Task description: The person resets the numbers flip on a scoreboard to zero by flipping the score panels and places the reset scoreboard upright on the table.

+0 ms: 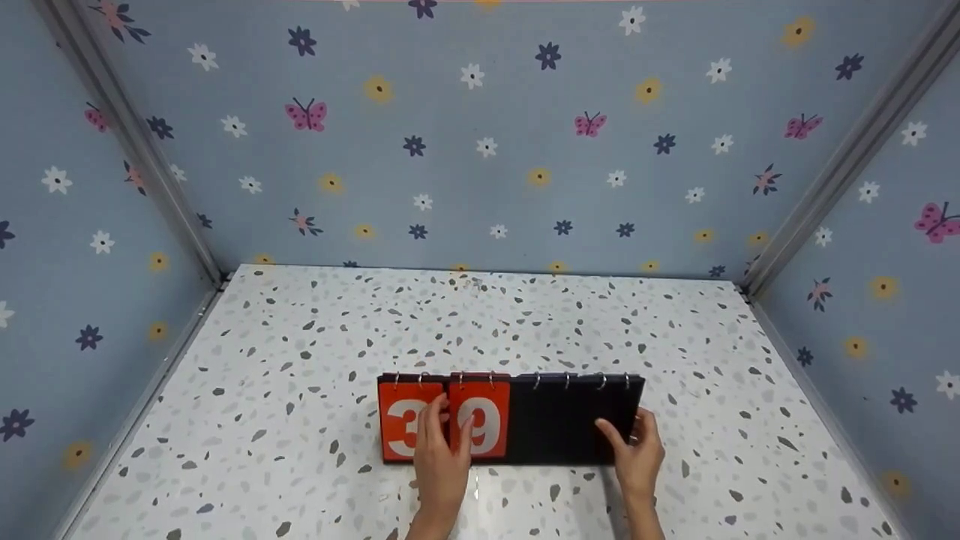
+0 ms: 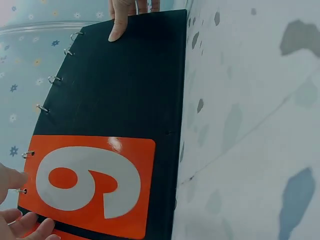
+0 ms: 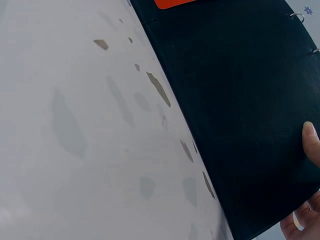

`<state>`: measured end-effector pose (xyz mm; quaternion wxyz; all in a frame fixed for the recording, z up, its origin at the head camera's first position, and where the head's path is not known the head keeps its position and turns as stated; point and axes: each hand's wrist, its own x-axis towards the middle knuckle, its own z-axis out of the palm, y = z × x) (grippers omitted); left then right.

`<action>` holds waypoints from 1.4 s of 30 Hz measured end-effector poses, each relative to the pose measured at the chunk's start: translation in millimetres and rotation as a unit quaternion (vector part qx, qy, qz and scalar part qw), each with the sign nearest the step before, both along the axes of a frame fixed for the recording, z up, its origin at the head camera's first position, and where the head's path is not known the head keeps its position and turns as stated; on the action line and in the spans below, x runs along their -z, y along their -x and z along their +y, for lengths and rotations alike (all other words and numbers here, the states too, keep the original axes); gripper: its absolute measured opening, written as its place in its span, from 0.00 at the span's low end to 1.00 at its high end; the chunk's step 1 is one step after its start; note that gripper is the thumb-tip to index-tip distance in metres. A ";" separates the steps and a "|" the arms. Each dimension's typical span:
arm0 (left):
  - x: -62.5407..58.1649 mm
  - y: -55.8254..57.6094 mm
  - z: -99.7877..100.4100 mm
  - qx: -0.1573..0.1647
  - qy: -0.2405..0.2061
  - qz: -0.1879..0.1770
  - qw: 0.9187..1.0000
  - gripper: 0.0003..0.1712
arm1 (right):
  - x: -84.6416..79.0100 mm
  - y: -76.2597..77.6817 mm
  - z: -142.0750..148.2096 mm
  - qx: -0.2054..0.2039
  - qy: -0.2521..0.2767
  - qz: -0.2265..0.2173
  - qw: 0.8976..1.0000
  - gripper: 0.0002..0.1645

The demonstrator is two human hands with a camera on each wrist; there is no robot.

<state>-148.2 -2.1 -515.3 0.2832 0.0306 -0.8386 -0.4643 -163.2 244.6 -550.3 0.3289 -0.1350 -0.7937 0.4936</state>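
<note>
A black flip scoreboard [image 1: 555, 420] stands on the speckled tabletop, its cards hung from metal rings along the top. On its left half are a red card with a white 3 [image 1: 399, 431] and a red card with a white 9 [image 1: 491, 424]; the right half shows plain black. My left hand [image 1: 442, 465] is in front of the two number cards, partly covering both, thumb over the 9 and fingers by the gap between them. Thumb and fingers stand apart in the left wrist view. My right hand [image 1: 637, 457] grips the scoreboard's right edge, thumb in front, fingers behind.
The white terrazzo-patterned tabletop [image 1: 300, 390] spreads around the scoreboard. Blue panels with flowers and butterflies [image 1: 480, 150] enclose it at the back and on both sides, with grey metal strips [image 1: 142, 142] at the corners.
</note>
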 end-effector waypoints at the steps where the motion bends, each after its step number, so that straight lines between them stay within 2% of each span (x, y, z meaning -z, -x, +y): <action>1: 1.7 0.0 0.4 -0.001 -0.007 -0.002 1.000 0.27 | 0.3 0.0 -0.1 0.000 0.002 0.003 1.000 0.24; 6: 11.7 0.2 0.1 0.000 -0.062 -0.029 0.998 0.23 | -0.1 0.0 -1.1 0.003 0.015 0.015 1.000 0.24; 12: 18.8 1.1 -4.0 0.004 -0.129 -0.073 0.989 0.10 | -0.5 0.3 -0.7 -0.002 0.005 0.006 1.000 0.25; 15: 16.5 0.8 -6.7 0.006 -0.149 -0.089 0.985 0.06 | 6.3 2.4 2.5 -0.004 -0.009 0.014 1.000 0.25; 20: 10.5 -2.1 -10.3 0.016 -0.175 -0.105 0.979 0.06 | 23.9 9.3 10.9 0.000 -0.031 0.029 0.999 0.27; 28: -5.1 -14.2 -15.6 0.047 -0.195 -0.122 0.972 0.13 | 4.4 1.6 1.2 0.004 -0.011 0.021 1.000 0.25; 31: -12.8 -17.3 -19.4 0.061 -0.201 -0.109 0.972 0.13 | 1.7 1.2 0.3 0.008 -0.008 0.016 1.000 0.24; 37: -28.5 -22.6 -24.1 0.090 -0.201 -0.039 0.975 0.10 | 5.1 2.4 1.5 0.007 -0.010 0.019 1.000 0.24; 42: -37.8 -21.3 -27.9 0.134 -0.208 0.015 0.969 0.08 | 16.3 6.4 7.2 -0.001 -0.013 0.023 1.000 0.25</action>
